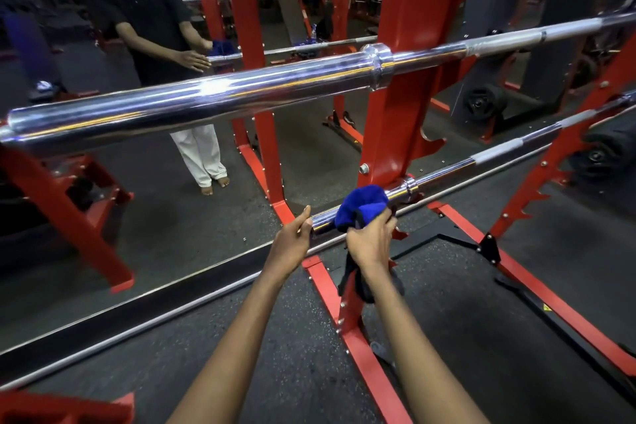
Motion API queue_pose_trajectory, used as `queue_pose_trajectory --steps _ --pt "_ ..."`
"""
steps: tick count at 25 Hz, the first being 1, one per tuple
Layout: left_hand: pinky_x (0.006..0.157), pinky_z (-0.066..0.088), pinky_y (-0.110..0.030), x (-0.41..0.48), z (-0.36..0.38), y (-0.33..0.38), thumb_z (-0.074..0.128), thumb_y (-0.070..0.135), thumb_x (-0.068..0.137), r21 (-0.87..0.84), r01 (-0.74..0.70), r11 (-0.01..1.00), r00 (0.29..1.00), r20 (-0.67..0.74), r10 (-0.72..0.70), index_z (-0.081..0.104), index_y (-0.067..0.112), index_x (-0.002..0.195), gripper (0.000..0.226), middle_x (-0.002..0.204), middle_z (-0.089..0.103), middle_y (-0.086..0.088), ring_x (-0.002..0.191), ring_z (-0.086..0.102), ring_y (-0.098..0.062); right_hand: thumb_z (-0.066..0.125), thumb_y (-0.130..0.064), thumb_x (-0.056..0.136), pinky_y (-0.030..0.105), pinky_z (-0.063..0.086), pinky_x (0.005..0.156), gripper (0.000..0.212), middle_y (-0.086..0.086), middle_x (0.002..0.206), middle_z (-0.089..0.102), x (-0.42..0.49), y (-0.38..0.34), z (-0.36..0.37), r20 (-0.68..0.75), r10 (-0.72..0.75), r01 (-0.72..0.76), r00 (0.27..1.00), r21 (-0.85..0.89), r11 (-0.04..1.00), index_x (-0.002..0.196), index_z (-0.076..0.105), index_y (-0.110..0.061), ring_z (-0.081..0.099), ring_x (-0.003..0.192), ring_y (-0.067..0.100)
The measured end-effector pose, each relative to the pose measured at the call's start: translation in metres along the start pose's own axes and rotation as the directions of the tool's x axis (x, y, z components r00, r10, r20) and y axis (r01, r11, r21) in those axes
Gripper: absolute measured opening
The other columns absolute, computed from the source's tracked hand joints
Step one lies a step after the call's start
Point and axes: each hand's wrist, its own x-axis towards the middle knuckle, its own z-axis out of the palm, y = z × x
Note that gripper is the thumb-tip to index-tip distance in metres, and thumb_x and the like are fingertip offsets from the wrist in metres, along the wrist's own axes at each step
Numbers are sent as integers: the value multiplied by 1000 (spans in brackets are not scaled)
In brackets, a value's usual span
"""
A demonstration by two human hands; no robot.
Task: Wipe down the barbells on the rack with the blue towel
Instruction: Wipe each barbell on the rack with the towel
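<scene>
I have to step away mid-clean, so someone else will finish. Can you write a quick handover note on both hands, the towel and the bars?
Left hand: bare, fingers resting at the end of the lower barbell's sleeve.
Right hand: gripping the blue towel, wrapped over that sleeve just short of its collar.
Upper barbell: racked on the red rack, untouched right now.
Done: cannot tell which bars are already wiped.
Left: finish this sleeve and the rest of the bar, then check the others.
</scene>
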Motion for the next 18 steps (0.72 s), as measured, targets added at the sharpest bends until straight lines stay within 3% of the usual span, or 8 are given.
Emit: queue_pose_trajectory --steps 2,4,6,9,11,15,17,18 --pt "96 35 -22 -4 -1 1 40 41 107 4 -1 1000 1000 22 0 46 32 151 45 148 54 3 135 50 -13 75 -10 74 48 40 112 74 20 140 44 0 3 -5 18 -255 254 967 -173 952 141 44 -4 46 130 42" --pt "96 36 -22 -7 -3 1 41 42 107 22 -15 1000 999 37 14 46 33 151 45 147 55 3 135 51 -14 74 -12 71 46 40 113 69 21 140 50 12 3 -7 89 -424 433 901 -209 877 137 54 -7 48 130 41" --pt "94 40 -20 -10 -5 -4 50 41 104 17 -40 999 999 -11 40 53 34 145 42 140 62 5 128 57 -9 72 -24 69 46 42 112 50 11 123 66 34 -2 -6 60 -476 476 877 -228 849 119 68 -16 58 122 32" --pt "90 40 -5 -17 -9 -14 63 34 98 22 -55 998 995 -82 57 65 28 134 37 130 68 9 119 60 1 61 -42 69 44 35 115 33 -11 103 71 48 -3 3 72 -482 481 873 -284 829 98 69 -27 62 114 12" --pt "90 41 -3 -21 -9 -21 63 29 99 22 -58 998 994 -91 60 68 25 131 33 127 70 7 116 60 3 65 -36 65 45 27 119 39 -9 108 70 29 2 15 150 -559 579 815 -213 787 102 68 -25 58 116 13" --pt "102 42 -18 -30 -9 -27 50 25 105 -9 -61 998 981 -187 58 62 18 136 34 135 65 5 125 58 -6 61 -37 60 42 29 117 69 1 130 61 20 11 0 433 -736 839 520 -98 536 127 62 -26 47 131 19" --pt "105 36 -16 -31 -10 -21 46 32 107 -12 -58 998 987 -149 56 54 21 145 40 143 57 10 132 51 -3 60 -41 56 46 34 114 75 3 132 60 55 19 -11 435 -756 862 488 -109 494 130 60 -27 51 131 23" --pt "107 34 -17 -30 -10 -17 44 35 107 -3 -68 998 992 -103 67 51 23 147 42 145 54 11 134 48 -2 60 -42 55 48 35 113 75 3 132 61 73 25 -16 385 -758 844 526 -126 522 128 62 -25 53 130 25"
